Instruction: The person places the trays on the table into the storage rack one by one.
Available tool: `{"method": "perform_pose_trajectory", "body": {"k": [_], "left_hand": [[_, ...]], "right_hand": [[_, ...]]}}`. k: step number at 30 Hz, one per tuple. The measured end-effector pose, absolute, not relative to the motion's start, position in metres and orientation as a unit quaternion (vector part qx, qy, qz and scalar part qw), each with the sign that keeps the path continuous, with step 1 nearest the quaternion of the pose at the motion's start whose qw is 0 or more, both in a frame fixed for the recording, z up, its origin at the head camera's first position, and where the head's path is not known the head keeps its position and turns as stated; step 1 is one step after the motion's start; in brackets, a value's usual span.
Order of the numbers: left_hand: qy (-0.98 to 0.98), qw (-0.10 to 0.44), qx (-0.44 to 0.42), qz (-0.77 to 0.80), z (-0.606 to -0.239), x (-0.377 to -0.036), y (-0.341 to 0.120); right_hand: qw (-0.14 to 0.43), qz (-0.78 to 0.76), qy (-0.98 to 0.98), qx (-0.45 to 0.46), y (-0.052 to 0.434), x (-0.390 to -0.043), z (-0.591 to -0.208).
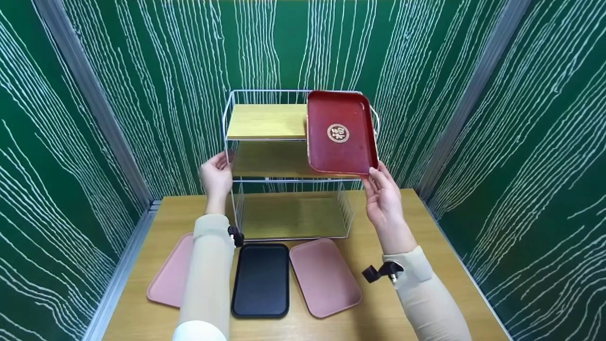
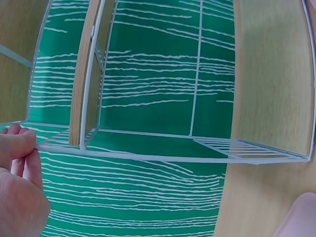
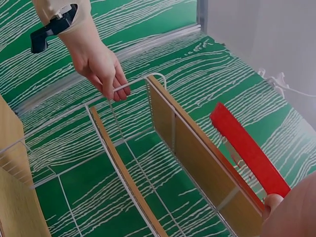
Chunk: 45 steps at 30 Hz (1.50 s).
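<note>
Pinching the lower corner of the red tray (image 1: 342, 132) with the right hand (image 1: 384, 201), fingers curled round its rim; tray tilted, raised at the right end of the top shelf of the white wire rack (image 1: 293, 163). Gripping the rack's left wire handle with the left hand (image 1: 216, 177), fingers curled round it. Lying on the wooden table (image 1: 393, 303) before the rack: a black tray (image 1: 261, 279) between two pink trays (image 1: 324, 277).

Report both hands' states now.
Left hand: grips the white wire shelf rack.
Right hand: holds the red rectangular tray.
</note>
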<state>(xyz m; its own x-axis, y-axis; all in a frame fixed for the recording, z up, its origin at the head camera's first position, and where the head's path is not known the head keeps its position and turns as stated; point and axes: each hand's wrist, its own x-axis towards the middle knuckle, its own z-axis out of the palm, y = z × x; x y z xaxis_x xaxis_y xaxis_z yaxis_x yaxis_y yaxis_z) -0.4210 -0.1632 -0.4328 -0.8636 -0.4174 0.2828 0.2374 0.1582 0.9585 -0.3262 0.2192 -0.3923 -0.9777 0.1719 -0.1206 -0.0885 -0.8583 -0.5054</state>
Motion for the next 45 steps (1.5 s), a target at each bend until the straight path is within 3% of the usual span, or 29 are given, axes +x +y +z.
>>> {"method": "perform_pose_trajectory", "body": {"k": [18,38,45], "left_hand": [[-0.718,0.248,0.068,-0.647,-0.437,-0.422,-0.166],[-0.719,0.246,0.068,-0.646,-0.433,-0.419,-0.162],[-0.717,0.251,0.062,-0.647,-0.434,-0.420,-0.162]], "right_hand": [[0.117,0.949,-0.282,-0.081,0.202,-0.332,-0.385],[0.303,0.814,-0.495,0.035,0.204,-0.339,-0.398],[0.333,0.760,-0.554,0.069,0.207,-0.341,-0.397]]}}
